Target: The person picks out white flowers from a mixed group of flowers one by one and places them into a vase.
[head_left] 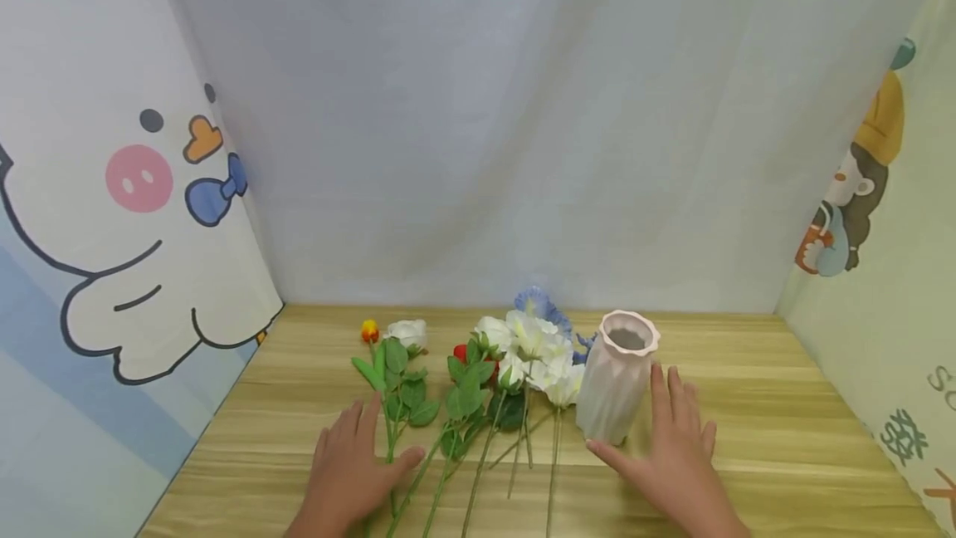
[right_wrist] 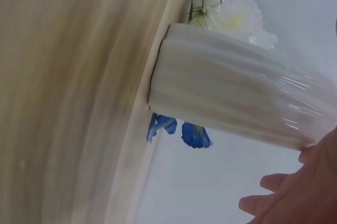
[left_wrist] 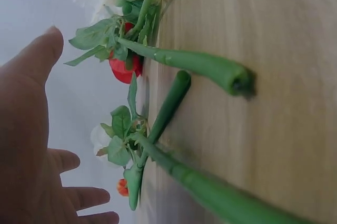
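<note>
My left hand [head_left: 349, 462] has its fingers spread, beside and partly over the green stems of the artificial flowers; nothing is in its grasp. Nearest to it are an orange-yellow tulip [head_left: 369, 331] and a white rose [head_left: 407, 334]. A red flower [left_wrist: 125, 67] shows past my thumb in the left wrist view. My right hand [head_left: 675, 451], fingers extended and thumb apart, is at the right side of an upright pale pink fluted vase [head_left: 614, 388]. In the right wrist view a fingertip overlaps the vase; whether it touches, I cannot tell.
White flowers [head_left: 532, 339] lie left of the vase, with blue flowers [head_left: 534, 302] behind them. Their long stems [head_left: 481, 467] point toward the front of the wooden table [head_left: 777, 430]. A grey curtain [head_left: 478, 123] hangs behind, with printed cloths on both sides.
</note>
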`<state>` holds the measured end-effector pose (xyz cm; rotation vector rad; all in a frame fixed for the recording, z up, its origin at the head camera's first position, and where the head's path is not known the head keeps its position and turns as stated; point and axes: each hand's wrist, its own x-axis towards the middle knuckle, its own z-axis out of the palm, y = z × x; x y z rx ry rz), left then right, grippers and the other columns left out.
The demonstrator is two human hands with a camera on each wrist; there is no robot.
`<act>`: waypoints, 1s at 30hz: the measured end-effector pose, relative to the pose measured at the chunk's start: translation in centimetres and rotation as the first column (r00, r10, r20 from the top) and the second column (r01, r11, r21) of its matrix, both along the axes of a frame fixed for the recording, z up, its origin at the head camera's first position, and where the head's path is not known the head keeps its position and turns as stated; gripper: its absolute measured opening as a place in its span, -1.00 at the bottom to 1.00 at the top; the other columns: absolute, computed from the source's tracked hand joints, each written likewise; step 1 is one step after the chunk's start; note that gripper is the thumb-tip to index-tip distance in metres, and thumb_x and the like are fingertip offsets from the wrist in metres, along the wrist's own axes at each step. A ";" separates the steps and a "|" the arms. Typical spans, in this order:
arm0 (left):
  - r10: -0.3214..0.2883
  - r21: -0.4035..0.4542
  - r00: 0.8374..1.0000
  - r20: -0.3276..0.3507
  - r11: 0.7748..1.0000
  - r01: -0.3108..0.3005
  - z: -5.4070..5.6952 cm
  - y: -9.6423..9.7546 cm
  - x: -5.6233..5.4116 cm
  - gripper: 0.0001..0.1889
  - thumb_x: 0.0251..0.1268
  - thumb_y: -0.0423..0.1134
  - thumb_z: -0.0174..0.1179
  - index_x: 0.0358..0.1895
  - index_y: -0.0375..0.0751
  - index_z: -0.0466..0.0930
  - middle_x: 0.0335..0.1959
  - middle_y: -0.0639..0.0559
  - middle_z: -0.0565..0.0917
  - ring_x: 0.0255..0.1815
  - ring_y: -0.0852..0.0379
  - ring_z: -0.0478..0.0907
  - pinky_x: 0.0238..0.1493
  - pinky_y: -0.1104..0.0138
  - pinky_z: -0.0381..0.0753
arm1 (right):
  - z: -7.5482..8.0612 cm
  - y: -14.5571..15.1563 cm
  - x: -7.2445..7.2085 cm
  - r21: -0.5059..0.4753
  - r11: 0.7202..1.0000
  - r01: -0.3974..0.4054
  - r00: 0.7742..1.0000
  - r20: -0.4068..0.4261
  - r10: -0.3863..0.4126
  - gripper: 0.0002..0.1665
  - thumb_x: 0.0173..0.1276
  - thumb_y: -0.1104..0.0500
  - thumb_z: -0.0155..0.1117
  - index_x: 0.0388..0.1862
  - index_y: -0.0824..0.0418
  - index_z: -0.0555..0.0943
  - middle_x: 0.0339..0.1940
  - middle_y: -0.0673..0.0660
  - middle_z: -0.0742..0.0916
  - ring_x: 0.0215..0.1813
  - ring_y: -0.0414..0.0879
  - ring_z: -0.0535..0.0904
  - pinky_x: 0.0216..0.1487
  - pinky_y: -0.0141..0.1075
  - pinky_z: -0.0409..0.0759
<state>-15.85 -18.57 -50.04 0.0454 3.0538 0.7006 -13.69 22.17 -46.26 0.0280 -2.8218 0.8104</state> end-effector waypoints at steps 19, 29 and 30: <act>0.124 0.055 0.991 -0.050 0.991 -0.122 -0.9 1.2 -3.0 -0.07 0.29 0.24 0.33 0.44 -0.50 0.33 0.35 -0.47 0.44 0.35 -0.45 0.37 0.26 -0.31 0.37 | 0.0 -1.4 -3.4 -0.497 0.868 -0.005 0.996 -0.076 -0.038 0.40 0.24 -0.11 0.59 0.72 0.18 -0.18 0.59 0.41 0.20 0.55 0.36 0.16 0.42 0.40 0.16; 0.160 0.118 0.986 0.052 0.979 -0.165 -0.2 1.3 -3.4 -0.60 0.28 -0.10 0.42 -0.04 -0.35 0.60 -0.28 -0.13 0.71 -0.34 0.00 0.63 -0.34 0.06 0.62 | -1.1 -2.5 -4.3 -0.650 0.760 -0.018 0.993 -0.099 -0.062 0.34 0.29 0.07 0.58 0.69 0.17 -0.20 0.42 0.40 0.37 0.38 0.30 0.39 0.34 0.25 0.37; 0.159 0.122 0.985 0.063 0.979 -0.166 -0.2 1.4 -3.4 -0.63 0.28 -0.12 0.41 -0.05 -0.35 0.60 -0.30 -0.12 0.71 -0.37 0.01 0.62 -0.37 0.08 0.61 | -1.1 -2.6 -4.3 -0.650 0.760 -0.016 0.993 -0.100 -0.065 0.33 0.29 0.08 0.58 0.69 0.16 -0.20 0.42 0.40 0.37 0.38 0.30 0.39 0.34 0.25 0.37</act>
